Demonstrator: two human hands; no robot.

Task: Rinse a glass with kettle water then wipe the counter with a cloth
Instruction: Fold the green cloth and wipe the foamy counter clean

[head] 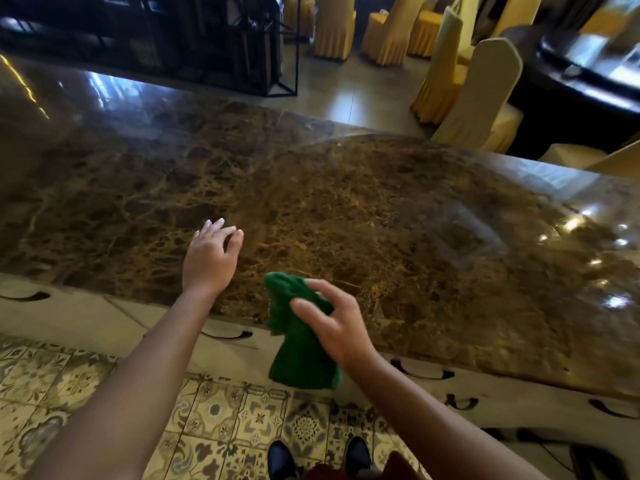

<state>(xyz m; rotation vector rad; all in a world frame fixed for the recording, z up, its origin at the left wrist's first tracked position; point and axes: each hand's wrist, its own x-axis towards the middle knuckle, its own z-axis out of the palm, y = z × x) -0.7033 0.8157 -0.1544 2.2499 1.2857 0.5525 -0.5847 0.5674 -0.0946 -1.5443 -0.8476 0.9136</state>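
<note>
Right hand (334, 320) gripping crumpled green cloth (298, 344) just above near edge of polished brown veined marble counter (363, 209); cloth hanging long axis downward, lower end drooping past counter edge toward patterned floor tiles (242, 417). Left hand (209, 258) hovering over counter just left of cloth, fingers loosely spread, holding nothing; contact with stone unclear. Hands apart. Counter surface stretching forward and rightward from cloth; right hand nearer, likely lowering cloth there for wiping. Glass, kettle not in view.
</note>
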